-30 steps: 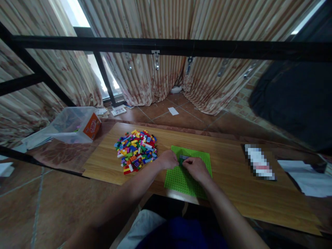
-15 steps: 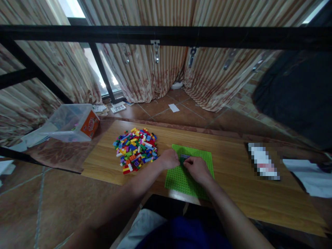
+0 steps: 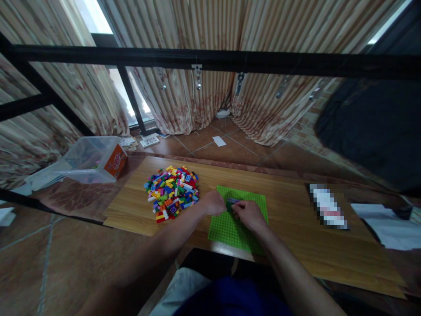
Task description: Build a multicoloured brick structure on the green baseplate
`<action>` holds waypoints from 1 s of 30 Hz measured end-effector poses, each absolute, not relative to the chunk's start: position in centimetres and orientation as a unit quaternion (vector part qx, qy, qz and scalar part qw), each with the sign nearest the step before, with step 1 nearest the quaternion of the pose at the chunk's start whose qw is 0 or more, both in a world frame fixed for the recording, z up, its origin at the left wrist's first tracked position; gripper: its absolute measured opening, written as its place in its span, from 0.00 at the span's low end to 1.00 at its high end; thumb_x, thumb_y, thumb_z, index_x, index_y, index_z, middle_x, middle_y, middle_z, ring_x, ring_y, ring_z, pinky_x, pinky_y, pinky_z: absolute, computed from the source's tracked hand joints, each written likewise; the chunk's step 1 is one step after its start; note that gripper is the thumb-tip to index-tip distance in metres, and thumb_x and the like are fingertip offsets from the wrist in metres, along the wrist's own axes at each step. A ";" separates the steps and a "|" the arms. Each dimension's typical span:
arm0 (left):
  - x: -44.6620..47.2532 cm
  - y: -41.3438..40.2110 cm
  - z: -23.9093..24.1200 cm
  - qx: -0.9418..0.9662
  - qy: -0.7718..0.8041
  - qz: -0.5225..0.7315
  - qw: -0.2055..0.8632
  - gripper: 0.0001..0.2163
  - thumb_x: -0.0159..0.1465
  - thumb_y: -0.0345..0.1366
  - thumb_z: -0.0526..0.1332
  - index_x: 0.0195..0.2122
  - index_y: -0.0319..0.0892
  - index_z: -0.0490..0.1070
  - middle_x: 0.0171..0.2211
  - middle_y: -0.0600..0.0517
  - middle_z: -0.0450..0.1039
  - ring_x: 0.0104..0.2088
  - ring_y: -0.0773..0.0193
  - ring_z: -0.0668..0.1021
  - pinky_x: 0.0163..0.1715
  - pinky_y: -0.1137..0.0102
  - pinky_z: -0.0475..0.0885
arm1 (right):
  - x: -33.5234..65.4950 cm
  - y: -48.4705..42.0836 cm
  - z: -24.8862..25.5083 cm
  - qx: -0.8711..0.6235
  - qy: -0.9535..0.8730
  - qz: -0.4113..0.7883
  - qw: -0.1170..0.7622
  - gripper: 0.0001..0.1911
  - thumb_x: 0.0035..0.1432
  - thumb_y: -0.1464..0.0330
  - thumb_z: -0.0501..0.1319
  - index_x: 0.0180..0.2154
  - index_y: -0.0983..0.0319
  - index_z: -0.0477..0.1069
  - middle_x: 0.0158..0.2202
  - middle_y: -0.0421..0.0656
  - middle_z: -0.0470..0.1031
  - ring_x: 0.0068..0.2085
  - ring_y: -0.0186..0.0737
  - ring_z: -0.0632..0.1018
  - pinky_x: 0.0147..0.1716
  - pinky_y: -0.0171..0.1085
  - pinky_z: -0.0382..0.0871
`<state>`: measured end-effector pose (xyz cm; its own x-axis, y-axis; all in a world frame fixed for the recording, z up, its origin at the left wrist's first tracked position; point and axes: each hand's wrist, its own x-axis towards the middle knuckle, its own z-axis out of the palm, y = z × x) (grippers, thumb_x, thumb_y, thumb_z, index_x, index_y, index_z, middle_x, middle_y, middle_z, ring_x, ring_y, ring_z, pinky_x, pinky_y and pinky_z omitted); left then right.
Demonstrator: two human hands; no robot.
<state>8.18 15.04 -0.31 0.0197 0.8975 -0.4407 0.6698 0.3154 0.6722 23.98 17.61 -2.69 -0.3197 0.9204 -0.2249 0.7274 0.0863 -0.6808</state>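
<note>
A bright green studded baseplate [image 3: 250, 197] lies on the wooden board [image 3: 289, 210] in front of me. My left hand [image 3: 213, 202] rests closed at the plate's left edge. My right hand [image 3: 248, 213] is curled over the plate's middle. Between the two hands a small grey and dark green brick piece [image 3: 232, 202] sits on the plate, pinched by the fingertips of both. A heap of loose coloured bricks [image 3: 172, 190] lies on the board to the left of my left hand.
A clear plastic box with an orange label [image 3: 95, 159] stands off the board at the far left. A blurred flat object [image 3: 327, 206] and white papers [image 3: 384, 224] lie to the right. A black metal bar [image 3: 210, 59] crosses overhead. Curtains hang behind.
Both hands stay at the small piece on the baseplate, shifting only slightly. The view has tipped up and down a little.
</note>
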 end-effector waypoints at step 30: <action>8.5 16.9 -1.0 0.563 0.706 0.077 0.422 0.12 0.56 0.28 0.54 0.18 0.40 0.72 0.20 0.50 0.75 0.27 0.63 0.79 0.33 0.71 0.75 | 22.7 17.6 -3.8 -0.642 -0.671 0.337 0.153 0.17 0.55 0.63 0.55 0.21 0.61 0.76 0.19 0.44 0.76 0.21 0.36 0.73 0.21 0.33 0.59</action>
